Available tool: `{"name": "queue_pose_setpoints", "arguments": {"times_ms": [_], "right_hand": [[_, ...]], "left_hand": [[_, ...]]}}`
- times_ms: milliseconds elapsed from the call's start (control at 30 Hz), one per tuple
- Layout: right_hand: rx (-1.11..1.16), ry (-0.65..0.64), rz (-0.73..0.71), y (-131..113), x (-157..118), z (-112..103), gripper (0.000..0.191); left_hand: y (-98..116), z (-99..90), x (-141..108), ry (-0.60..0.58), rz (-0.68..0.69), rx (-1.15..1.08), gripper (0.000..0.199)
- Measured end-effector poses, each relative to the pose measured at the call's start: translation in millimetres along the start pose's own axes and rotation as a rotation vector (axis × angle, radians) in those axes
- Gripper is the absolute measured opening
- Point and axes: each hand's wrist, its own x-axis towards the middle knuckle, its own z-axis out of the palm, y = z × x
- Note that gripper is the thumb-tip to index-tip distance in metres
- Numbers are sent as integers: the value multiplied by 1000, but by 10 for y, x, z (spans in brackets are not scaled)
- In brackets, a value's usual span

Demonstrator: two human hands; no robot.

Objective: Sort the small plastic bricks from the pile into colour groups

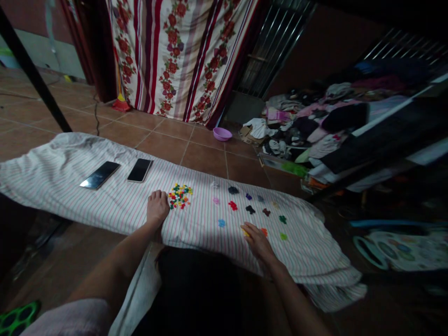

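Observation:
On a striped cloth (199, 233), a mixed pile of tiny bead-like pieces (180, 196) in yellow, red, green, white and orange lies right beside my left hand (158, 205). That hand rests on the cloth, its fingers stretched forward and holding nothing I can see. Further right, my right hand (257, 240) reaches down with its fingertips pinched together at the yellow pieces (246, 232), partly covering them. Around it sit small single-colour heaps: blue (221, 223), red (233, 205), black (250, 209), orange (264, 232), lime green (283, 236) and dark green (282, 219).
Two phones (100, 175) lie on the cloth's left part. Beyond it, on the tiled floor, are a purple basin (222, 134) and a red broom head (121, 104) before a floral curtain (171, 56). Heaped clothes (315, 116) fill the right. A dark metal post (38, 74) stands left.

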Motion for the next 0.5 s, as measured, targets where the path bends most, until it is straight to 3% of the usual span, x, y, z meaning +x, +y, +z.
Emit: {"name": "queue_pose_setpoints", "arguments": {"times_ms": [500], "right_hand": [[-21,-58,-95,119,18,4,40]], "left_hand": [[12,-36,8,-34,-4,41,27]]}}
